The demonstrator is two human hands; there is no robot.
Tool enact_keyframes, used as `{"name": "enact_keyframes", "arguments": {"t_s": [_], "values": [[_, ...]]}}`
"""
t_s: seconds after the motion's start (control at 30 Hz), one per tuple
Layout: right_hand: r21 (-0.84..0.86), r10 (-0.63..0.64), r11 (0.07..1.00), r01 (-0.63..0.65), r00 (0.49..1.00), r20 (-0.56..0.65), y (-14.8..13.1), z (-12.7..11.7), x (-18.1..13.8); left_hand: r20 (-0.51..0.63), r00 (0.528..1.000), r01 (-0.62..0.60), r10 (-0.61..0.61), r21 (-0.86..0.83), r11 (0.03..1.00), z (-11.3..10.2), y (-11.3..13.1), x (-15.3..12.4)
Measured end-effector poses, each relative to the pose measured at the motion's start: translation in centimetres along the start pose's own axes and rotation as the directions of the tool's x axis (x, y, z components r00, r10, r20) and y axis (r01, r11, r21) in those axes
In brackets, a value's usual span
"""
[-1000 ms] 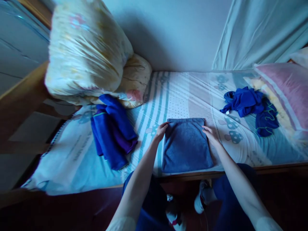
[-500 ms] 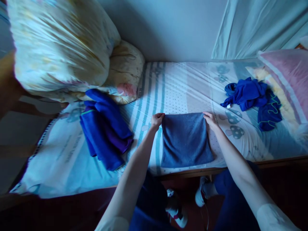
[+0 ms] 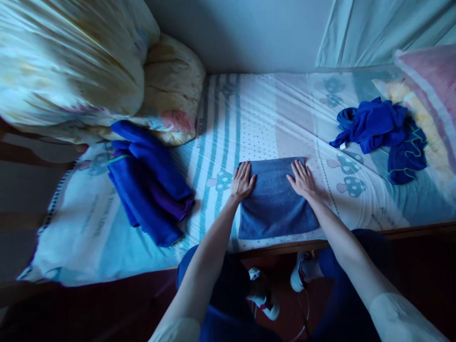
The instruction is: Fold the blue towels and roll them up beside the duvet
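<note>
A grey-blue towel [image 3: 276, 204] lies spread on the bed near its front edge, roughly square, with small wrinkles toward the near side. My left hand [image 3: 243, 181] rests flat over its far left corner, fingers stretched away from me. Over the far right corner, my right hand [image 3: 302, 179] lies palm down with its fingers apart. Both hands press on the cloth without gripping it. To the left is a stack of blue and purple cloths [image 3: 149, 185], loosely folded. A crumpled heap of bright blue cloth [image 3: 377, 126] with a white tag sits to the right.
The bed [image 3: 260, 114] has a striped, mushroom-print sheet and meets a wall at the back. Large pale pillows or bedding [image 3: 78, 61] pile up at the left. A pink pillow [image 3: 432, 85] lies at the right, under a light curtain [image 3: 384, 33].
Both hands have let go of the towel's far corners and now lie flat on it, fingers extended. The towel's far edge has settled onto the bed. The view has shifted slightly.
</note>
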State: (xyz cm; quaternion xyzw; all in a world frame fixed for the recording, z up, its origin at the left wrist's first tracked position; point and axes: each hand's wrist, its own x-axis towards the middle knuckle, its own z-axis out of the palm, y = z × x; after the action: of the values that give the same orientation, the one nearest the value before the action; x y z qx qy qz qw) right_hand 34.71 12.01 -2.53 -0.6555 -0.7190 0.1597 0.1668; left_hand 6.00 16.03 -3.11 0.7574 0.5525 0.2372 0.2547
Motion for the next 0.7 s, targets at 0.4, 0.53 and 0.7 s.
{"name": "enact_keyframes", "arguments": {"t_s": [0.4, 0.53, 0.7], "values": [[-0.044, 0.111, 0.993, -0.113, 0.993, -0.033, -2.1, -0.7, -8.2, -0.029, 0.996, 0.086, -0.085, 0.035, 0.996, 1.1, 5.3, -8.1], [-0.047, 0.132, 0.990, -0.135, 0.989, -0.074, -3.8, -0.4, -12.1, 0.004, 0.999, 0.042, -0.042, 0.029, 0.999, 1.6, 7.1, -12.2], [-0.067, 0.145, 0.987, -0.148, 0.988, -0.051, -4.7, -0.3, -17.8, 0.002, 0.987, 0.158, -0.158, 0.032, 0.987, 2.6, 7.5, -18.1]]}}
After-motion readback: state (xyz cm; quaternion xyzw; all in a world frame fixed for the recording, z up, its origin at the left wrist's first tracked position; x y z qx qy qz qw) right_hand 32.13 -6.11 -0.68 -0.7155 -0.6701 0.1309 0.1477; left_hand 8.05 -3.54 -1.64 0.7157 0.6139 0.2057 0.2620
